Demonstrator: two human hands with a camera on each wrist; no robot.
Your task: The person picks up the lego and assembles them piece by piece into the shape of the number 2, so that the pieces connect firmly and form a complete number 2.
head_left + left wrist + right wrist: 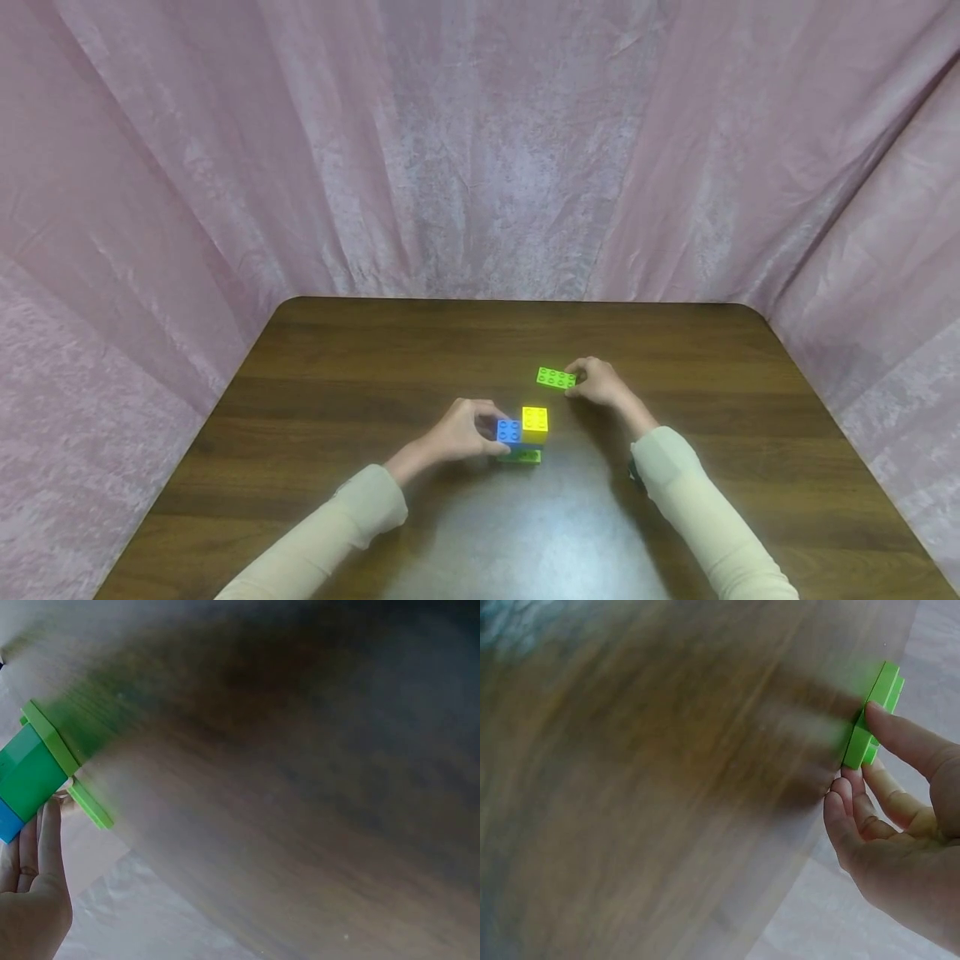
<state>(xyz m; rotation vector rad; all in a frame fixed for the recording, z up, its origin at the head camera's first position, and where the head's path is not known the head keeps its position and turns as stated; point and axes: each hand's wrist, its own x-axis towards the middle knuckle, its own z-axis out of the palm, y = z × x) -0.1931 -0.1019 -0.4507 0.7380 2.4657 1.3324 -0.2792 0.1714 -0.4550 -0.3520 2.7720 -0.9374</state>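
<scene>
Pink crushed-velvet curtains (517,150) hang behind and along both sides of a dark brown wood-grain worktop (360,350), whose surface carries a pale glare in front of a small stack of plastic studded bricks (513,433). Pale cream sleeves (369,504) cross the worktop at either side. The stack stands near the middle, with a square yellow brick (535,423) rising beside the bare studs of a blue brick (508,431); a dark green brick (34,772) and a light-green base piece (531,457) lie below. The left hand (453,429) has its grip closed around the stack's blue end. Beyond the stack, the right hand (597,382) pinches one end of a thin lime-green plate with eight studs (555,378), apart from the stack; whether the plate touches the worktop is unclear.
</scene>
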